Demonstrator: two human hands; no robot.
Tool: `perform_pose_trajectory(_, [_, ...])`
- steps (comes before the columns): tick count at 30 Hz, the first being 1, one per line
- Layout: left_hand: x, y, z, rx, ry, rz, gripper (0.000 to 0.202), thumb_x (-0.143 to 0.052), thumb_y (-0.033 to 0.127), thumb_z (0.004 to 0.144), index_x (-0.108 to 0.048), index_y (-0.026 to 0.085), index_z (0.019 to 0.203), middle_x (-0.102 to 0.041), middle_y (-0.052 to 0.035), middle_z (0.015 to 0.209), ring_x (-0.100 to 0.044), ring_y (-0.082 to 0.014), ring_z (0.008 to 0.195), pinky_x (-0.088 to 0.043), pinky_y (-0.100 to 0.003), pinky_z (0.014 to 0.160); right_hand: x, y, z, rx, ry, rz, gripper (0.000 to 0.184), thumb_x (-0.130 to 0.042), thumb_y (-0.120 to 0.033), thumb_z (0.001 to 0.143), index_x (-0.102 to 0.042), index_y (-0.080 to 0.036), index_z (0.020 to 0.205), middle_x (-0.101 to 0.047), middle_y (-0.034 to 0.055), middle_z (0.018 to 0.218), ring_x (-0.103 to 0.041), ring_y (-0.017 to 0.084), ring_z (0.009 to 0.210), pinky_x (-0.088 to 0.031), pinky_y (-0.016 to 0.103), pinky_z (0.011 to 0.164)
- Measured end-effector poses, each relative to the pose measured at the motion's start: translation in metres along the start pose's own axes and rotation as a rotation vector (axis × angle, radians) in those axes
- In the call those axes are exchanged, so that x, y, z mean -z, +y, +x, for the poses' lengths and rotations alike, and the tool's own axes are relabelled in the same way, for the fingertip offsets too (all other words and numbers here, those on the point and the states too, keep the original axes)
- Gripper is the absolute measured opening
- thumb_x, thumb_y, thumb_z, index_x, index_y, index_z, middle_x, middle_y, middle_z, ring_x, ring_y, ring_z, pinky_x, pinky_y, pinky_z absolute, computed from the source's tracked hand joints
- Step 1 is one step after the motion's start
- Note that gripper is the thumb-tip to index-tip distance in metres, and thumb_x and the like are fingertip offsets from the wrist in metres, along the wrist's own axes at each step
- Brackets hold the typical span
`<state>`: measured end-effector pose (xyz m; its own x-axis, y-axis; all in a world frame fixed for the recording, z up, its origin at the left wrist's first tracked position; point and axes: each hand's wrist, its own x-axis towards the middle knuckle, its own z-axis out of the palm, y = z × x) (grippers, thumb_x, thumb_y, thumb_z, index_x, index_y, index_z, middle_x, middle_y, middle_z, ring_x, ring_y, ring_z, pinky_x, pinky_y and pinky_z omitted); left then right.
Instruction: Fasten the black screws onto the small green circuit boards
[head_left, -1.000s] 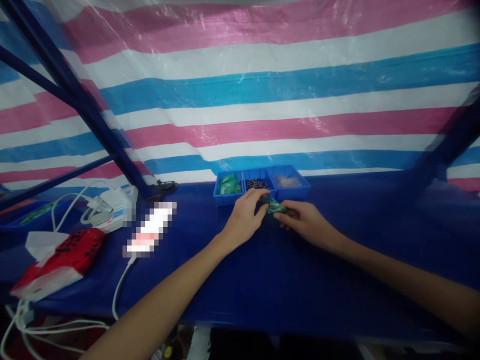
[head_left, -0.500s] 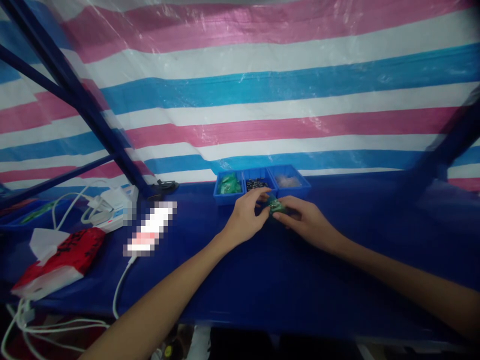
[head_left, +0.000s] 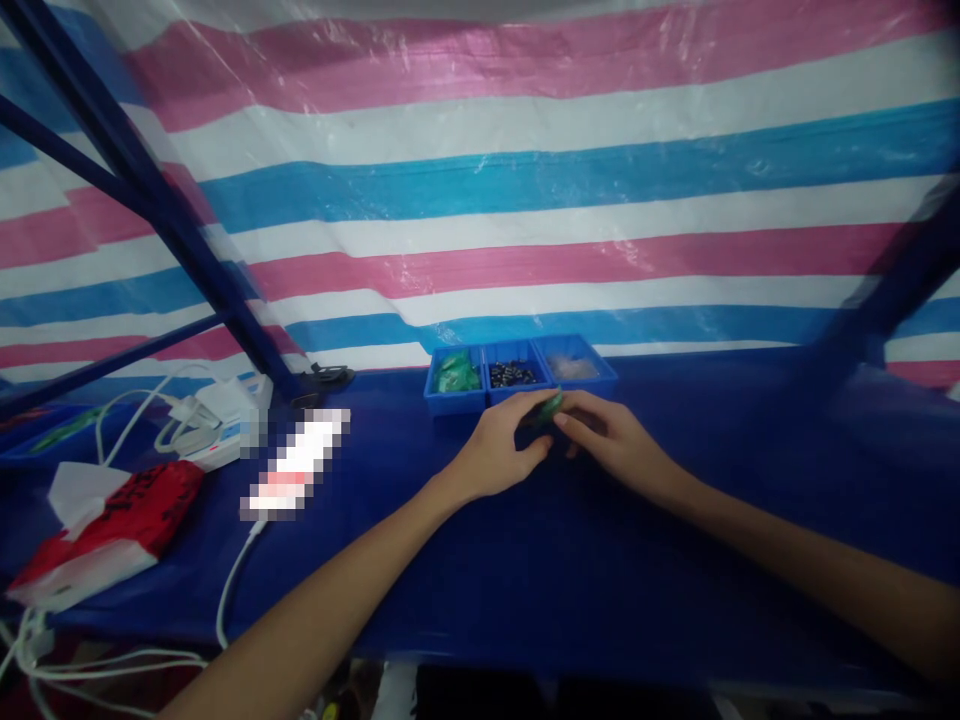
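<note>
A small green plastic packet (head_left: 550, 408) is up between my two hands, just in front of the blue bins. My right hand (head_left: 606, 432) pinches it between thumb and fingers. On its other side my left hand (head_left: 504, 443) has fingers curled against the packet's edge, the thumb held apart below. Fingers hide much of the packet. Behind the hands stand three blue bins: one with green packets (head_left: 457, 373), one with small black cylindrical parts (head_left: 513, 374), and one with clear, pale pieces (head_left: 571, 367) I cannot make out.
At left on the blue table (head_left: 480, 580) lie a pixelated phone (head_left: 300, 465) on a white cable, a power strip (head_left: 232, 435) with plugs and a red tissue pack (head_left: 112, 530). Blue frame posts (head_left: 150, 200) and a striped sheet (head_left: 480, 190) stand behind.
The green packet has been turned up on edge between my hands and shows less of its face. My left thumb has moved down away from it. The view has shifted slightly.
</note>
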<state>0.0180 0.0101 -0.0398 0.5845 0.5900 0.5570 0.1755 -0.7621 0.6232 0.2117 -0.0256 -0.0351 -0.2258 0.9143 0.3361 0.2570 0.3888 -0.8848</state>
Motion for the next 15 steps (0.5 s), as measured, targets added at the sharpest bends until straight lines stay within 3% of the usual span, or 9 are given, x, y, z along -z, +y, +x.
perform_pose_trajectory(8, [-0.0005, 0.0021, 0.0011, -0.046, 0.051, 0.077, 0.053, -0.055, 0.003, 0.086, -0.053, 0.023, 0.135, -0.059, -0.0087, 0.133, -0.057, -0.024, 0.125, -0.047, -0.048, 0.109, -0.0029, -0.0001, -0.0011, 0.005, 0.002, 0.022, 0.032, -0.059, -0.043, 0.091, -0.068, -0.022, 0.114, -0.07, 0.0071, 0.102, -0.066, 0.022, 0.084, -0.06, 0.034, 0.066])
perform_pose_trajectory(15, [0.0003, 0.0027, 0.0015, -0.103, 0.056, 0.15, 0.042, -0.039, 0.002, 0.095, -0.052, 0.023, 0.13, -0.058, -0.0089, 0.125, -0.056, -0.0201, 0.121, -0.048, -0.041, 0.107, -0.0031, -0.0015, -0.0034, 0.103, 0.034, -0.2, 0.028, -0.056, -0.034, 0.092, -0.068, -0.026, 0.116, -0.071, 0.0056, 0.111, -0.067, 0.023, 0.09, -0.058, 0.038, 0.075])
